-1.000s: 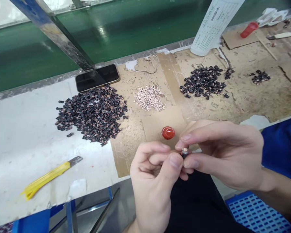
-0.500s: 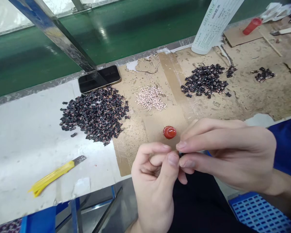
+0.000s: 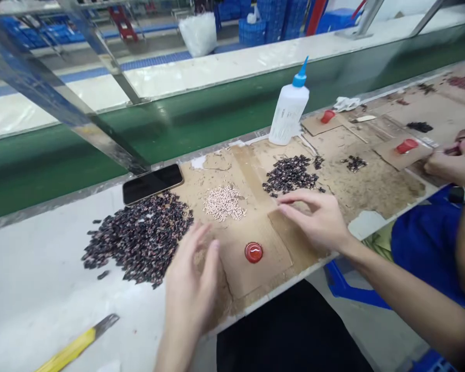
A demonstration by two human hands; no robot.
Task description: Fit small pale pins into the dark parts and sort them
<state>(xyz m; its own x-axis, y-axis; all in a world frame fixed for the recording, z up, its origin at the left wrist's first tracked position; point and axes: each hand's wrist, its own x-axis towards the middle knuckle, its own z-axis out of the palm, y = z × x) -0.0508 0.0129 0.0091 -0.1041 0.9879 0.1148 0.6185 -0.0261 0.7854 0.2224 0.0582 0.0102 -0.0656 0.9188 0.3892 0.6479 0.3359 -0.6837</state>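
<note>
Beside the large black heap [image 3: 135,240], the left hand [image 3: 188,281] is loose, its thumb and fingers standing apart; near the smaller black heap [image 3: 292,174], the right hand [image 3: 323,219] has its thumb and forefinger close together, but whether they pinch a piece I cannot tell; between both hands, the small red dish [image 3: 253,252] lies on cardboard [image 3: 269,271]

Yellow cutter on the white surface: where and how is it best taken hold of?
Probably by its yellow handle, from above, the left hand closing across it. It lies flat, and its bare blade points toward the picture's upper right, so coming in over the handle keeps clear of that end.
</note>
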